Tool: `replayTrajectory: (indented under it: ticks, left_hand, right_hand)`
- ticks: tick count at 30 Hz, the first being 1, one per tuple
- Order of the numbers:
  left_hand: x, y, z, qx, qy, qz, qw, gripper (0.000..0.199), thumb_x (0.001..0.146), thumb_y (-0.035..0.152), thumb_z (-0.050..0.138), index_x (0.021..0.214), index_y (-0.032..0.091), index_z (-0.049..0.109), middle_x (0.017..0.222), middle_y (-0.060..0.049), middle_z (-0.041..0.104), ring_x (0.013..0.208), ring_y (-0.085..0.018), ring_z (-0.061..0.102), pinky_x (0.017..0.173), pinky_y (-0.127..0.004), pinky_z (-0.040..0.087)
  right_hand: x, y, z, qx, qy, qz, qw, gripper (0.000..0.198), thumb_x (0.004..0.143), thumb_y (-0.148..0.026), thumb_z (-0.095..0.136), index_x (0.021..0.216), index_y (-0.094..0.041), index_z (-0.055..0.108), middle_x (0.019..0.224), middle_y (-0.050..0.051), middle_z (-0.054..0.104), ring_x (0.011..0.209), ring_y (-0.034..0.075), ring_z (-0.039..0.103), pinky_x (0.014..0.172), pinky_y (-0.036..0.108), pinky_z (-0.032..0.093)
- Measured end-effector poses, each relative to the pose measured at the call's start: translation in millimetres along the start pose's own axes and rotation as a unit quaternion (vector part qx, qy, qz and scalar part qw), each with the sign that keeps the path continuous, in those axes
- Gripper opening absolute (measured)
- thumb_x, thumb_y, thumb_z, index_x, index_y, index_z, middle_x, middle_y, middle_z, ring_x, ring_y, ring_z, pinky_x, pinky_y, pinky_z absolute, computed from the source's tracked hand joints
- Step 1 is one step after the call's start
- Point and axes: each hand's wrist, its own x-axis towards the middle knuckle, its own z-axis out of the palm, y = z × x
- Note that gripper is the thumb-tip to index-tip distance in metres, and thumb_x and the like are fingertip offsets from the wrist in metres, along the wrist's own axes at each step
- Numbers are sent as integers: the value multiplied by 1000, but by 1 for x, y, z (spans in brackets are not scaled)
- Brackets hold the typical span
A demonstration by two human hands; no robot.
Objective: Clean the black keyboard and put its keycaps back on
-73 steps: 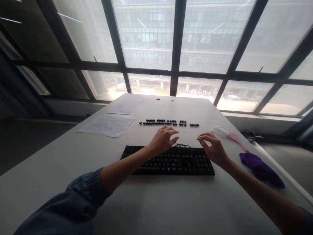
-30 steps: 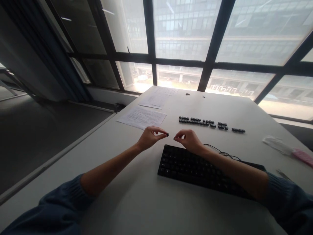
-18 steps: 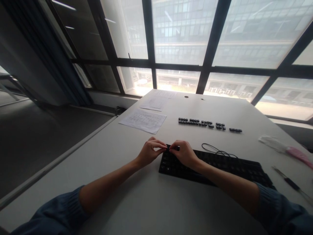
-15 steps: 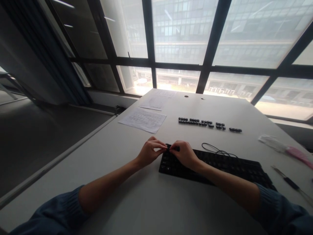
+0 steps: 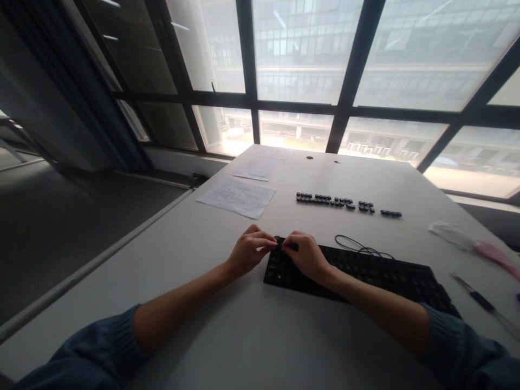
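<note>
White table [image 5: 244, 336] by the windows; both hands' fingers [image 5: 270, 242] pinched together on a keycap [image 5: 279, 241] at the keyboard [image 5: 365, 273] corner

White tabletop [image 5: 252, 336] by a window wall | black keyboard [image 5: 365, 273] near the front edge, its cable [image 5: 357, 246] looped just behind | row of loose black keycaps [image 5: 345, 203] farther back | printed sheets [image 5: 238, 196] at far left | pink-and-white item [image 5: 471, 241] and slim tool [image 5: 481, 300] at right
</note>
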Motion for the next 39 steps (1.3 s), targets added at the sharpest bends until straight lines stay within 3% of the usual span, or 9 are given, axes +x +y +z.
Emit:
replayTrajectory:
  ticks: [13,23,39]
  left_hand:
    - [-2,5,-13,121,-82,80,986,20,97,24,59,109,27,75,100,-4,70,93,-20,53,88,-36,47]
    - [-5,7,-9,115,-92,64,987,22,99,24,54,110,24,73,93,-4,72,93,-20,57,87,-35,47]
    - [-11,4,-4,59,-68,38,995,22,98,24,55,109,22,74,90,-5,71,90,-20,59,83,-34,50]
  right_hand:
    - [0,-2,-1,5,-27,-34,999,16,83,-6,65,75,-18,71,87,5,71,79,17,66,77,29,50]
    - [-2,5,3,69,40,-29,996,16,80,-5,68,76,-19,73,88,4,74,82,18,68,80,30,52]
    - [-4,3,2,62,24,-50,997,17,82,-5,65,78,-20,72,92,4,72,85,19,67,81,31,51]
